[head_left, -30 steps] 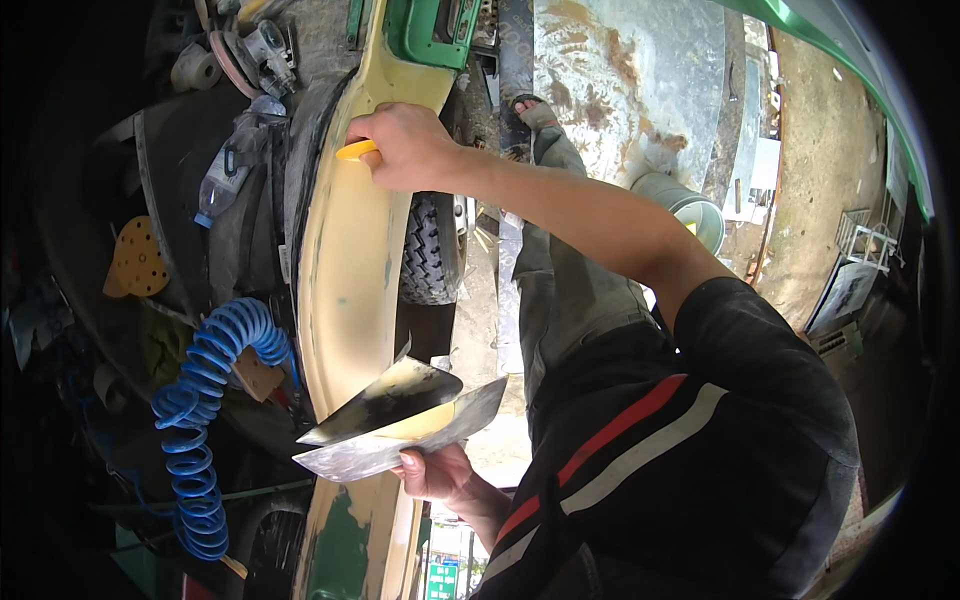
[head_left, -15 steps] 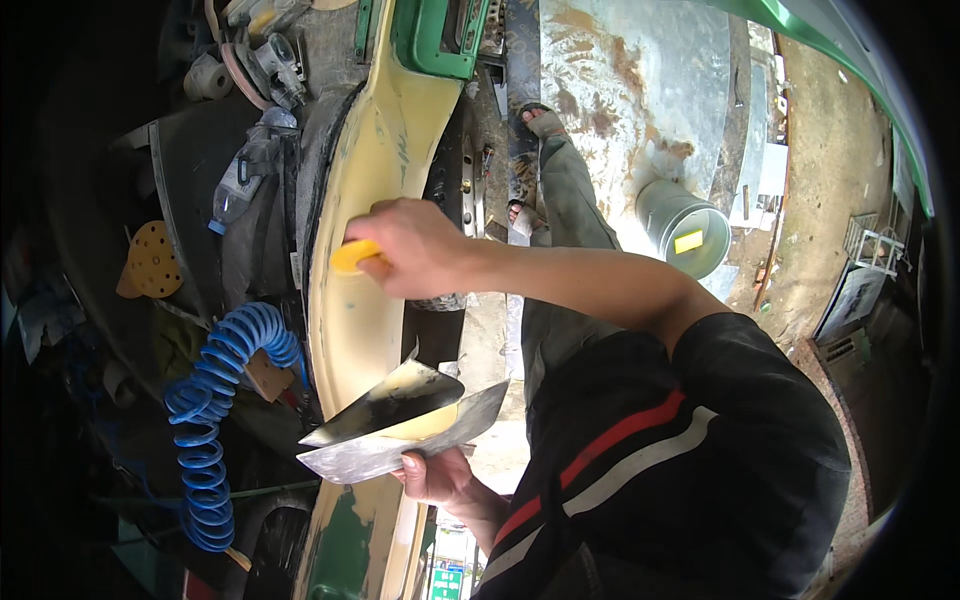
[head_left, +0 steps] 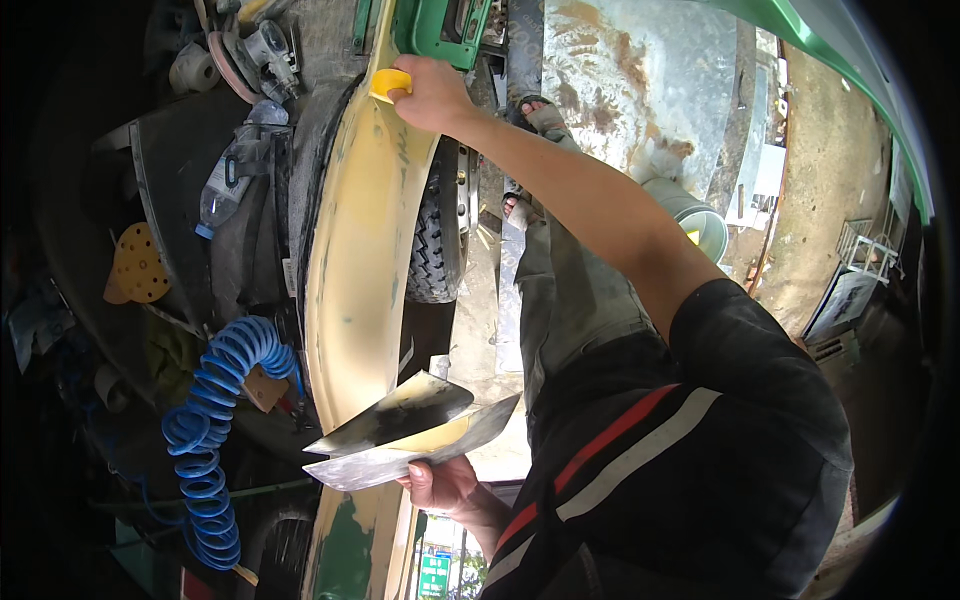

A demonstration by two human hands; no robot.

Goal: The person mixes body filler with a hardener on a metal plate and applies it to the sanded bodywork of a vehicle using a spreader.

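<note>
Pinched in my right hand [head_left: 437, 95] is a yellow spreader [head_left: 389, 84], its edge against the far, narrow end of a long curved vehicle panel [head_left: 360, 240]. Smooth cream-yellow filler covers most of that panel, with small green patches showing through. My left hand [head_left: 447, 487], thumb on top, grips a grey metal sheet [head_left: 350, 472] above the panel's near part. A dab of yellowish paste [head_left: 437, 436] lies on the sheet. Over it slants a dark, paste-smeared plate [head_left: 400, 412]; how the two plates join is hidden.
A coiled blue air hose [head_left: 205, 440], a plastic bottle [head_left: 228, 185], a perforated yellow sanding disc [head_left: 142, 262] and a sander [head_left: 265, 55] lie left of the panel. Right of it are a tyre [head_left: 432, 240], my feet and a metal bucket [head_left: 700, 222].
My right hand has carried the spreader from the panel's middle up to its far end, uncovering more of the tyre. My left hand and its plates have barely shifted.
</note>
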